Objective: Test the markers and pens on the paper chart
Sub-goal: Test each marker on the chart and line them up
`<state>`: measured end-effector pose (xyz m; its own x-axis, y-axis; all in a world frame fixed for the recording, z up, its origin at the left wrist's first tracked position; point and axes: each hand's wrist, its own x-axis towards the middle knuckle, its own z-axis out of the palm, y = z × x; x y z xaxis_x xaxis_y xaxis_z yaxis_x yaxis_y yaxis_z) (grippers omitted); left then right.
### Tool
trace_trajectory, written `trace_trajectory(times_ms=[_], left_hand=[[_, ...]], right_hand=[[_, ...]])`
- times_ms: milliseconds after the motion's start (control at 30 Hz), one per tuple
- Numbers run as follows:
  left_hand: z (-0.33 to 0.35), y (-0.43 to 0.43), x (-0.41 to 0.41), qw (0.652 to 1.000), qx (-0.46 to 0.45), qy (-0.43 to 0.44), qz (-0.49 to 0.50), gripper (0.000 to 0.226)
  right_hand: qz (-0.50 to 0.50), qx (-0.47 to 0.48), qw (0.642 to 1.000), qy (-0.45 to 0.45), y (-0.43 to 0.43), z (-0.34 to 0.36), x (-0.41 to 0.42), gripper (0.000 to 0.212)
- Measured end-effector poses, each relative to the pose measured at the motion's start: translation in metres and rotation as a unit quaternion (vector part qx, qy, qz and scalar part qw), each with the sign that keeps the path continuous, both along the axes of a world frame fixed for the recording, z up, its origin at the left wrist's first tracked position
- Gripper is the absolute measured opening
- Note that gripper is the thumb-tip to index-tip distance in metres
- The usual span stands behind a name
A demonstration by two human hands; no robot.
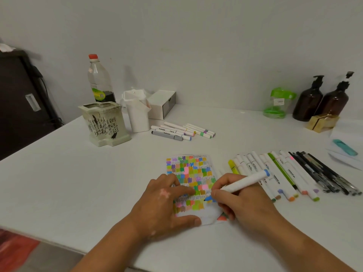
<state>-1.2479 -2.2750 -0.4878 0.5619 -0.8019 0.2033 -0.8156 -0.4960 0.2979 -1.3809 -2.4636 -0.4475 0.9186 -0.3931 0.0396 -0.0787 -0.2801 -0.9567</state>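
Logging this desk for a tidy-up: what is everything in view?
paper chart: one, white with coloured swatches, middle of the table
blue marker: one, white barrel, tip on the chart, in the right hand
markers and pens: packed row, white and black, right of the chart
loose markers: small group, white, one grey, behind the chart
ceramic pot: one, cream with black writing, back left
holder: one, white, beside the pot
white box: one, right of the holder
bottle: one, clear, red cap, behind the pot
jar: one, clear, green lid, back right
pump bottles: two, brown, right of the jar
gold box: one, before the pump bottles
left hand: one, flat on the chart
right hand: one, grips the blue marker
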Motion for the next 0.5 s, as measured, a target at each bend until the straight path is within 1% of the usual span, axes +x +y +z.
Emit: trace_trajectory(times_ms=[200,333,500], left_hand=[[0.003,0.001,0.001,1.000,0.001,0.012,-0.001,0.083],[0.003,0.000,0.001,1.000,0.000,0.014,-0.003,0.083],[0.002,0.000,0.002,1.000,0.000,0.013,-0.002,0.084]], right_hand=[[-0.019,-0.047,0.998,0.024,0.005,-0.005,0.000,0.016],[-0.040,-0.046,0.998,0.027,0.004,-0.009,0.000,0.012],[-0.039,-0.056,0.997,0.032,0.004,-0.012,0.002,0.018]])
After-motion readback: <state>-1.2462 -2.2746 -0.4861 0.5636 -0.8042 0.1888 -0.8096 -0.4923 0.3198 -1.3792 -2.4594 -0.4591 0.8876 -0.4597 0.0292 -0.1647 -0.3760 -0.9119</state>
